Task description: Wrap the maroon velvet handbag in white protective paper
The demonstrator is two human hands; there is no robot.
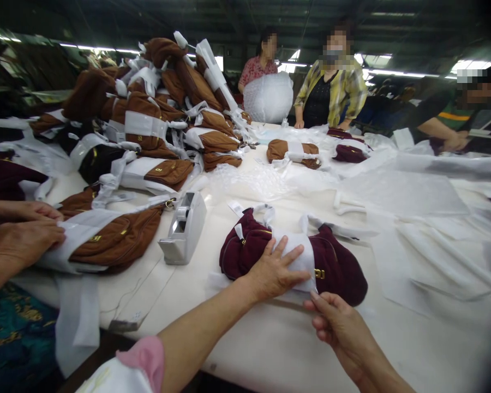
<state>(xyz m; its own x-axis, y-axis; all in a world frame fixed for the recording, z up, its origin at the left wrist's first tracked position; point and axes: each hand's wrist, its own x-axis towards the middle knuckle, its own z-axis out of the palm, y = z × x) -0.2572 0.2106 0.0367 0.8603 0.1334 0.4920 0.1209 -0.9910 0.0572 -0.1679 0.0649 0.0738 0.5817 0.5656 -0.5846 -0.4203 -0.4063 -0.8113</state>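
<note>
A dark maroon bag (343, 267) with a gold emblem lies on the table in front of me. White wrapping paper (297, 245) crosses its middle, and white-wrapped straps lie behind it. My left hand (276, 267) rests on the paper with its fingers spread, pressing it against the bag. At the bag's near edge, my right hand (335, 316) pinches the lower corner of the paper between thumb and fingers. A grey tape dispenser (184, 229) stands to the left of the bag.
At the left, another person's hands (28, 234) hold paper around a brown bag (118, 237). Behind them rises a pile of wrapped brown bags (147, 117). White paper sheets (413, 196) cover the right side. People stand across the table (245, 338), one by a bubble-wrap bundle (268, 98).
</note>
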